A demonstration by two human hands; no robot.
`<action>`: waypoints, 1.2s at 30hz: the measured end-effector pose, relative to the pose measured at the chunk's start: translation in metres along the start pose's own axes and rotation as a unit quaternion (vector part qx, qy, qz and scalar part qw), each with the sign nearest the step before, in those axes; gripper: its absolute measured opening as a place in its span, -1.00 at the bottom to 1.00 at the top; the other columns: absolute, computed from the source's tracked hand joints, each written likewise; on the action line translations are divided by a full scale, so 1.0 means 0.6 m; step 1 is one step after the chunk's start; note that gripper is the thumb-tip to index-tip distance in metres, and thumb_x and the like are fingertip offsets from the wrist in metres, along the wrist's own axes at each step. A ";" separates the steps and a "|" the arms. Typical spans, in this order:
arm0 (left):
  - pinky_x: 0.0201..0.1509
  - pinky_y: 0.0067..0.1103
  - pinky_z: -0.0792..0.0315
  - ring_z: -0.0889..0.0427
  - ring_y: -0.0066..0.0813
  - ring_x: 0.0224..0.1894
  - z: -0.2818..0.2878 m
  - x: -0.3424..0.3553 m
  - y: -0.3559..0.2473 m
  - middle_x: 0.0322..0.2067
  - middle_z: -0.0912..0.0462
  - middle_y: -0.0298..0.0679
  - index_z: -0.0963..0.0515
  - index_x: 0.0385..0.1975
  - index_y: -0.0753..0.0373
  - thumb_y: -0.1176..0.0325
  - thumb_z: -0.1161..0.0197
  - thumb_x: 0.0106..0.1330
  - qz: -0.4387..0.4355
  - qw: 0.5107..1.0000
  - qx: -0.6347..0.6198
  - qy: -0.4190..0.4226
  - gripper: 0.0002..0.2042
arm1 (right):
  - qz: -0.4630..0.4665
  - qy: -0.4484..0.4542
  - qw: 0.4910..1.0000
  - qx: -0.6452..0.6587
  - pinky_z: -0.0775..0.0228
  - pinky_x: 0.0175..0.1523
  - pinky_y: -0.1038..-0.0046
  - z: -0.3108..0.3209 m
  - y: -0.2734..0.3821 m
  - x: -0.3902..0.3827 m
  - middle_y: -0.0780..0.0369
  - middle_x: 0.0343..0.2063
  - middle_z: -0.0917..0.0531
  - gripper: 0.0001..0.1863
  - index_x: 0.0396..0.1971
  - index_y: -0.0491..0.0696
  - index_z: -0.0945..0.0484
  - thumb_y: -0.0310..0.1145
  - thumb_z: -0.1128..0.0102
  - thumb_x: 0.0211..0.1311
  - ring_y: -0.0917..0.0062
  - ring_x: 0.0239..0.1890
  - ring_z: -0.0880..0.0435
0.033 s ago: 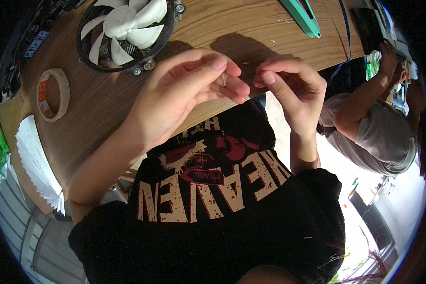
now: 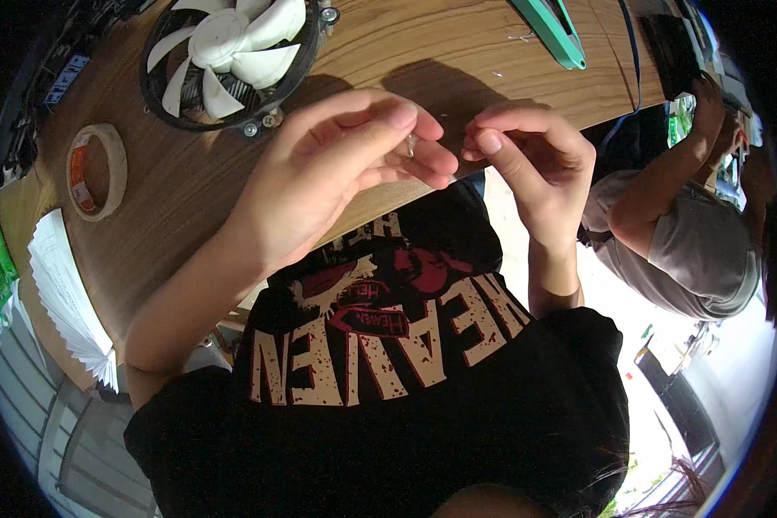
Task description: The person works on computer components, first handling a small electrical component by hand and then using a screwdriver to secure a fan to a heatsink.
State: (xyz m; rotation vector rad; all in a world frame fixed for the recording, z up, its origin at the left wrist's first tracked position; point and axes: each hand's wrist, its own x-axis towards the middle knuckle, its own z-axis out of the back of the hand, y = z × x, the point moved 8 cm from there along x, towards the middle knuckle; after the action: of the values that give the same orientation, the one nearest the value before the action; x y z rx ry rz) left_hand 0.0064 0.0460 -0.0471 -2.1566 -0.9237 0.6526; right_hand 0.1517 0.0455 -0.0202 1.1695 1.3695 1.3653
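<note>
Though the bare left hand [image 2: 324, 164] has an unclear grip, the right [image 2: 544, 168] pinches fingertips together; brown wood-grained table [image 2: 449, 39] twelve o'clock, grey-shirted co-worker [image 2: 708, 255] three.

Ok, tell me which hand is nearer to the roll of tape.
Left. The left hand is to the right of the roll of tape, not touching it; the right hand is farther right, beyond the left hand.

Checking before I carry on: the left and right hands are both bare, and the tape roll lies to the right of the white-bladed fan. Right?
Not quite: the head view shows the tape roll to the left of the white-bladed fan. The left hand and right hand are both bare.
</note>
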 end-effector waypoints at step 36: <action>-0.18 -0.71 -0.44 -0.56 -0.61 -0.27 -0.006 -0.004 -0.013 -0.39 -0.57 -0.30 -0.44 -0.23 0.33 0.47 -0.16 0.25 -0.042 0.994 0.090 -0.055 -0.85 | 0.054 0.024 0.998 -0.036 -0.50 -0.21 0.55 -0.041 0.039 0.007 0.03 -0.41 -0.59 -0.63 -0.32 -0.15 -0.17 -0.76 -0.15 -0.01 0.48 -0.32 -0.62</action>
State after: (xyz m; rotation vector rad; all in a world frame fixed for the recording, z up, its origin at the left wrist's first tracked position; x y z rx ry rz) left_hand 0.0039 0.0465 -0.0388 -1.9287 -0.9688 0.7889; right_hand 0.1278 0.0439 0.0044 1.1834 1.2949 1.5165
